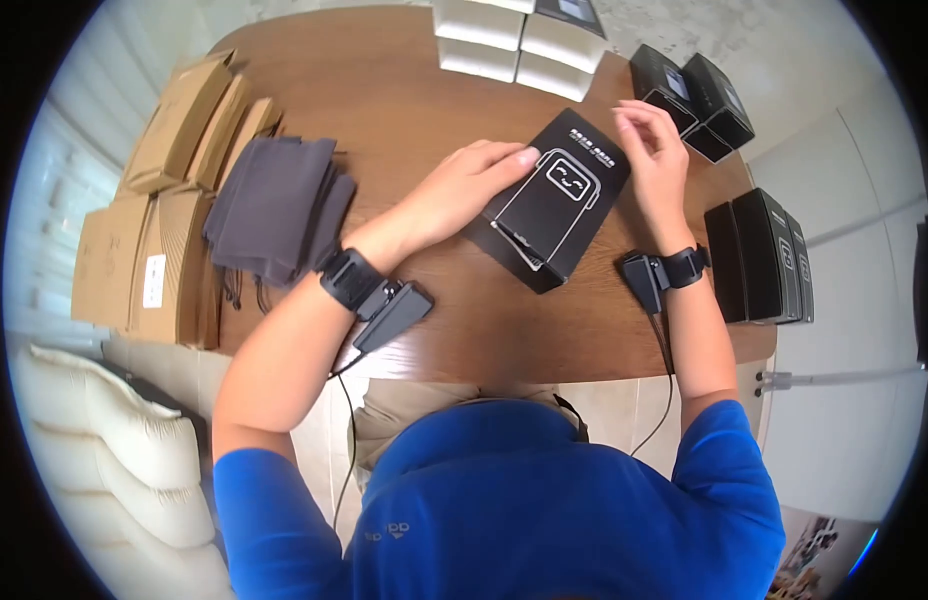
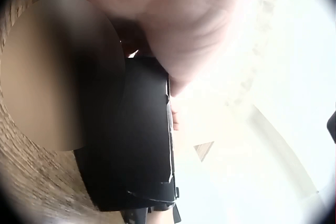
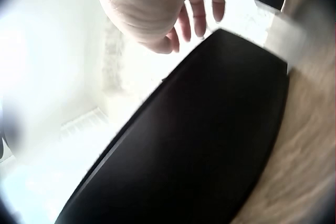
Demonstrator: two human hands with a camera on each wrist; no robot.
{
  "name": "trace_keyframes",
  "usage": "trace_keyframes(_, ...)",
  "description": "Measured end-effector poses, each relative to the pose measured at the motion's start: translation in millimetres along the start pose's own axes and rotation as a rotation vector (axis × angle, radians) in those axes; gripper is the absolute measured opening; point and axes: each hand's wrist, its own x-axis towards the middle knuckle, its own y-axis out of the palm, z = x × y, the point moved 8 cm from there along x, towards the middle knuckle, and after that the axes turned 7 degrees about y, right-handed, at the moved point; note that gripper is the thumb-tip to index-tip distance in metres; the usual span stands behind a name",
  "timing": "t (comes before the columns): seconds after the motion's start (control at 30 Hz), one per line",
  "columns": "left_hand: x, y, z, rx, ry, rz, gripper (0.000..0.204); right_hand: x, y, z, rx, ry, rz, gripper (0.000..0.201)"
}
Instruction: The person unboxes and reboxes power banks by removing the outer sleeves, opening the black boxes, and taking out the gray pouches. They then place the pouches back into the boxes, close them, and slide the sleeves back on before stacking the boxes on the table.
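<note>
On the left of the surface [image 1: 384,90], brown cartons [image 1: 109,255] stand beside a pile of grey bags [image 1: 269,205]. The left hand [image 1: 464,185] grips the box's left side, thumb on top. White boxes [image 1: 476,60] stand at the far edge. The black box [image 1: 569,215] lies tilted in front of the person, between both hands, its near end flap slightly raised. The right hand [image 1: 654,160], fingers loosely bent and holding nothing, hovers near its far right corner. Beyond, more black boxes [image 1: 759,260] stand at the right edge.

Box [image 1: 549,210] on table [image 1: 394,90], pouches [image 1: 269,205] to its left, cartons [image 1: 169,255] left of pouches, upright boxes [image 1: 759,255] right, other boxes [image 1: 479,60] behind.
</note>
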Motion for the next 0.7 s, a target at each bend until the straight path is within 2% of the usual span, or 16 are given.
trace_keyframes(0.03,0.1,-5.9,3.4,-0.016,-0.027,-0.064,0.054,1.3,-10.3,-18.1,0.048,0.075,-0.036,0.02)
trace_keyframes(0.07,-0.5,-11.3,8.0,-0.034,-0.058,-0.131,0.055,-0.8,-20.8,-28.9,0.043,0.075,-0.056,0.02)
trace_keyframes(0.1,-2.2,-17.9,13.1,-0.034,-0.095,-0.214,0.058,-5.9,-19.4,-52.9,0.166,0.342,0.046,0.027)
trace_keyframes(0.13,-2.3,-18.9,14.8,-0.028,-0.088,-0.2,0.058,-18.4,-12.3,-73.2,0.294,0.606,0.152,0.033)
trace_keyframes(0.17,-3.9,-26.2,18.1,0.049,-0.111,-0.248,0.058,-29.2,-7.5,-82.0,0.324,0.704,0.217,0.047)
trace_keyframes(0.2,-5.3,-32.4,17.8,0.126,-0.132,-0.298,0.058,-32.1,-7.9,-83.5,0.33,0.704,0.204,0.047)
trace_keyframes(0.27,-5.9,-29.8,19.9,0.15,-0.177,-0.273,0.058,-39.9,6.8,-83.1,0.342,0.719,0.324,0.054)
trace_keyframes(0.33,-1.5,-19.4,19.3,0.302,-0.077,-0.17,0.06,-44.4,22.9,-63.6,0.377,0.694,0.441,0.053)
trace_keyframes(0.4,-4.9,-9.7,21.7,0.293,-0.13,-0.132,0.058,-50.1,31.7,-41.9,0.51,0.592,0.348,0.047)
trace_keyframes(0.47,-9.3,5.7,1.6,0.413,0.022,-0.101,0.056,-60.6,43.5,-33.0,0.801,0.698,0.351,0.039)
trace_keyframes(0.5,-8.6,16.3,2.4,0.426,0.004,-0.001,0.061,-58.9,40.5,-24.8,0.883,0.67,0.266,0.029)
trace_keyframes(0.53,-8.9,21.7,-1.4,0.436,0.014,0.014,0.061,-58.5,38.3,-25.5,0.889,0.664,0.246,0.029)
trace_keyframes(0.57,-8.8,31.0,-6.0,0.256,0.032,0.054,0.062,-57.1,35.3,-28.2,0.947,0.671,0.204,0.027)
trace_keyframes(0.63,-9.1,48.5,-16.9,-0.098,0.057,0.149,0.091,-52.8,29.3,-31.6,1.007,0.655,0.136,0.025)
trace_keyframes(0.67,-11.7,48.9,-10.8,-0.082,-0.025,0.154,0.095,-51.4,27.2,-32.6,0.98,0.654,0.152,0.026)
trace_keyframes(0.7,-12.3,51.0,-15.7,-0.164,-0.004,0.124,0.095,-49.9,24.7,-32.4,0.976,0.621,0.129,0.028)
